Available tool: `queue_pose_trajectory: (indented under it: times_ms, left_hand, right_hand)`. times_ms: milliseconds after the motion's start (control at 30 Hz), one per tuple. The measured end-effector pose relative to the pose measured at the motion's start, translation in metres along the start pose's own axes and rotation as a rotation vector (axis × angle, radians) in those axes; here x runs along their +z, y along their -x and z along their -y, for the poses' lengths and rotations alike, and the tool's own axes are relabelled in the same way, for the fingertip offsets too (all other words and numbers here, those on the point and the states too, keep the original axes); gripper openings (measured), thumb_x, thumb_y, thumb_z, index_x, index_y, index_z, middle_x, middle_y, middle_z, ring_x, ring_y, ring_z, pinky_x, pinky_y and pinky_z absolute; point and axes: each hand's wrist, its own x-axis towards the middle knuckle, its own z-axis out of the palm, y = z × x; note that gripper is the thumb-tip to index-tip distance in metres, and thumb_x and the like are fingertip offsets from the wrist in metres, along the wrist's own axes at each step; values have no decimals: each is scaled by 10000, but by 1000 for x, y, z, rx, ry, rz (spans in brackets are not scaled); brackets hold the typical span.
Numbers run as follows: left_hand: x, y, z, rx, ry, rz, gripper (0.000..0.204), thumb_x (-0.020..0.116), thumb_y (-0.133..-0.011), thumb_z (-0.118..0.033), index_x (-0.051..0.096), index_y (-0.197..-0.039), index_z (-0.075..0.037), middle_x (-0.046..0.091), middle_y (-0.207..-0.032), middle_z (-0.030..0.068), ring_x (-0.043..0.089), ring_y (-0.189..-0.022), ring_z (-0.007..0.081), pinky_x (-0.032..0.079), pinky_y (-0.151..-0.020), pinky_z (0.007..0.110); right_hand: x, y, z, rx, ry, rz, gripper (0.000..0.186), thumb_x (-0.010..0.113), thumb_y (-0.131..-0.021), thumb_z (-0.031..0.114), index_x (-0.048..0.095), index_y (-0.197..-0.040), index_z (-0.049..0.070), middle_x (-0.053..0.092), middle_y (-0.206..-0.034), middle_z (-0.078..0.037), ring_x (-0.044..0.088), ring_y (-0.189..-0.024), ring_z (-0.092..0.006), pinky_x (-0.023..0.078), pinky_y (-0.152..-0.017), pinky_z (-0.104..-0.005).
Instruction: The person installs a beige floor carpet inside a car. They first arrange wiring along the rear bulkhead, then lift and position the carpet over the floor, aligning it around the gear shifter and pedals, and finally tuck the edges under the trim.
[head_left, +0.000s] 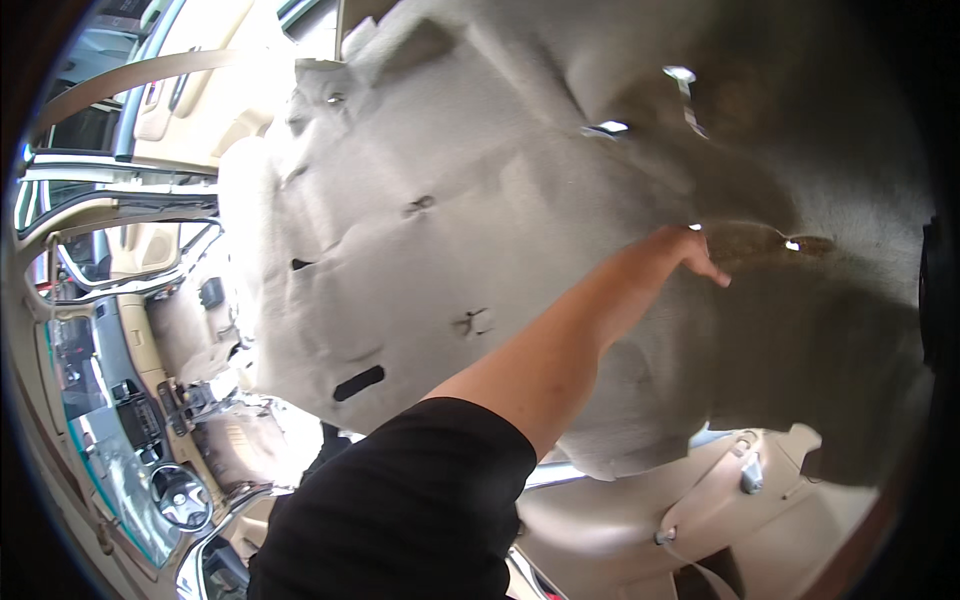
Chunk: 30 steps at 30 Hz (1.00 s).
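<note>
A large grey-beige car floor carpet, moulded and rumpled, fills most of the view. My left hand reaches across it from the lower edge, the arm in a short black sleeve. The thumb lies on the carpet's surface, pointing down and to the right. The other fingers are hidden at a fold, where the hand looks closed on the carpet. Bright light shows through a small hole beside the hand and through a slit farther up. A dark oblong cutout lies left of my arm. My right hand is out of view.
At left is the car's cabin, with a steering wheel, dashboard and beige bare floor. A beige door panel is at upper left. Beige side trim with a seat belt runs along the lower right.
</note>
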Motion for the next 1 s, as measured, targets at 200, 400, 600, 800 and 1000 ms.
queue_pose_trajectory:
  times_ms: [200, 400, 600, 800, 1000]
  left_hand:
    - [141, 156, 169, -97, 688, -538, 606, 720, -968, -474, 648, -1385, -39, 709, -1328, 164, 670, -1248, 295, 522, -1071, 399]
    - [250, 548, 273, -736, 541, -1153, 274, 708, -1002, -273, 734, -1127, -29, 764, -1057, 86, 707, -997, 187, 549, -900, 348]
    - [369, 893, 419, -1400, 1051, -1584, 516, 551, -987, -447, 598, -1348, -82, 692, -1279, 89, 639, -1078, 201, 510, -908, 373]
    - [489, 1003, 586, -1325, 1529, -1668, 748, 513, -980, -553, 334, -1612, -195, 221, -1718, 79, 394, -1432, 329, 422, -1092, 560]
    - [507, 1066, 671, -871, 1657, -1702, 1123, 855, -814, -350, 129, -1664, -235, 133, -1721, 170, 284, -1519, 434, 350, -1160, 625]
  right_hand:
    - [-140, 382, 381, -643, -656, 697, 817, 650, -972, 471, 304, -1656, 187, 242, -1716, -180, 255, -1567, -415, 264, -1185, -722]
    - [-207, 689, 415, -476, -684, 1593, 755, 494, -1056, 568, 396, -1588, 41, 351, -1647, -256, 337, -1514, -455, 334, -1196, -598]
    - [-243, 725, 417, -506, -812, 1442, 646, 507, -1086, 463, 542, -1449, -71, 564, -1466, -295, 519, -1393, -427, 385, -1182, -467]
    - [-365, 732, 438, -486, -977, 1199, 561, 464, -1116, 433, 572, -1445, -8, 621, -1428, -195, 561, -1348, -334, 388, -1163, -399]
    - [-514, 794, 503, -781, -1022, 817, 690, 464, -1094, 497, 395, -1573, 5, 435, -1583, -219, 406, -1473, -376, 296, -1220, -476]
